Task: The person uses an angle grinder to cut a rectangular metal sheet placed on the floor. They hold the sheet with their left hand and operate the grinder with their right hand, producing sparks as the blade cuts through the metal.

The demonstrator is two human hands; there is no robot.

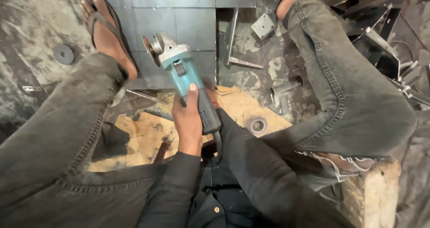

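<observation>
Gripping the teal angle grinder body, left hand clenched over the steel plates on the floor; right hand hidden, state unknown; steady wrist and level disc advised.

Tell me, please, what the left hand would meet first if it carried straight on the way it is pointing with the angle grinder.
Most likely the grey metal sheets on the floor: the left hand aims the angle grinder up and away, disc over them. Height above them is unclear.

Stained concrete floor, grey metal plates, scrap metal pile, wooden block
</observation>
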